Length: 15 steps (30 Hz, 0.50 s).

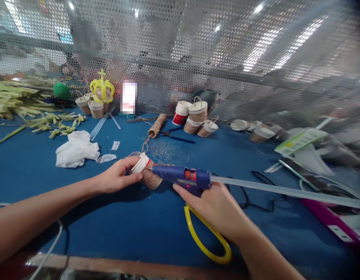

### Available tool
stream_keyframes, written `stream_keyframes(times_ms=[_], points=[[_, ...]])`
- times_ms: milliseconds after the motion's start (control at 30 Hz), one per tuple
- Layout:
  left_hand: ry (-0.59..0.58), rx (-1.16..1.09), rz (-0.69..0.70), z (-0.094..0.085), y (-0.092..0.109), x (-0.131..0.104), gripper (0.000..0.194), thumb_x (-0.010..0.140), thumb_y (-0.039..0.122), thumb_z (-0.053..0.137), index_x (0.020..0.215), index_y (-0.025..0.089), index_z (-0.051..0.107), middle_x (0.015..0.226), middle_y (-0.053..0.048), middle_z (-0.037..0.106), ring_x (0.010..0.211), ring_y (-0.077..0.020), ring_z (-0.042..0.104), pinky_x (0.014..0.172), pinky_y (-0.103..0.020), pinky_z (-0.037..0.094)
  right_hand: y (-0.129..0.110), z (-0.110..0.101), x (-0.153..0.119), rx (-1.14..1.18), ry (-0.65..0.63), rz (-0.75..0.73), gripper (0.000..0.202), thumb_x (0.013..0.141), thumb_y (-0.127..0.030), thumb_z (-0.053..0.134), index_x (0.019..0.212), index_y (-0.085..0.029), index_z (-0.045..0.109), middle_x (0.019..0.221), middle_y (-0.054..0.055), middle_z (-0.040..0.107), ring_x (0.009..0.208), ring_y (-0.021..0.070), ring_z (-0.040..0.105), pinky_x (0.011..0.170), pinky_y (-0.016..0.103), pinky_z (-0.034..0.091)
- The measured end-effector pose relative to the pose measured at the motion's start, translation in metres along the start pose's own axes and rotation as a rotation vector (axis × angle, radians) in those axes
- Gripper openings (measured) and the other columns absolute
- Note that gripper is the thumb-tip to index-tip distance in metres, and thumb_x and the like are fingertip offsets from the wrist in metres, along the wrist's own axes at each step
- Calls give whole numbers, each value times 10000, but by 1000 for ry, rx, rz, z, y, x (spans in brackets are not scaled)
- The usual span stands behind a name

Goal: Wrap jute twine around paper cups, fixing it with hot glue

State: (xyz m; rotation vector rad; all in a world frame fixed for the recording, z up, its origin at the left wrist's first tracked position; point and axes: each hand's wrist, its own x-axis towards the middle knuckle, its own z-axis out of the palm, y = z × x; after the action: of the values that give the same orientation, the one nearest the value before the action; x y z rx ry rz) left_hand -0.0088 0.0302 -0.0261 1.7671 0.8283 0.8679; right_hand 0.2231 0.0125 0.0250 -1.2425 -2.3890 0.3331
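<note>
My left hand (pixel 121 175) is closed around the rim of a small paper cup (pixel 151 178), which lies tilted on its side. Brown twine is wound round most of the cup, with a strip of white and red showing near the rim. In my right hand (pixel 213 208) is a blue glue gun (pixel 180 175), its nozzle at the cup's wrapped side; whether it touches I cannot tell. A long translucent glue stick (pixel 270 186) sticks out of the gun's back. Below the same hand shows a yellow loop handle (pixel 209 247), its other end hidden. Twine runs from the cup to a twine roll (pixel 157 125).
Pliers (pixel 180 138) lie behind the cup. Several twine-wrapped cups (pixel 197 112) stand at the back, near a perforated metal screen (pixel 168 50). Crumpled white paper (pixel 76 149) and a yellow crown (pixel 102 89) are at left. A black cable (pixel 247 198) and a purple item (pixel 328 219) lie at right.
</note>
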Motion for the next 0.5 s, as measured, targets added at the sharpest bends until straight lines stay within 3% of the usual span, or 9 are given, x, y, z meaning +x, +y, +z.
stream_keyframes(times_ms=[133, 500], points=[[-3, -5, -1, 0, 3, 1, 341, 806, 306, 489, 1078, 102, 518, 968, -85, 570, 876, -199, 528, 766, -294, 431, -3, -3, 1, -109, 10, -88, 166, 784, -217, 490, 794, -196, 655, 681, 53, 672, 670, 209, 639, 626, 294, 503], [-16, -29, 24, 0, 3, 0, 311, 811, 276, 486, 1071, 107, 514, 1008, -93, 565, 910, -202, 527, 796, -307, 426, -8, -5, 2, -106, 31, -23, 187, 783, -195, 460, 759, -175, 644, 661, 68, 659, 628, 203, 639, 574, 294, 514]])
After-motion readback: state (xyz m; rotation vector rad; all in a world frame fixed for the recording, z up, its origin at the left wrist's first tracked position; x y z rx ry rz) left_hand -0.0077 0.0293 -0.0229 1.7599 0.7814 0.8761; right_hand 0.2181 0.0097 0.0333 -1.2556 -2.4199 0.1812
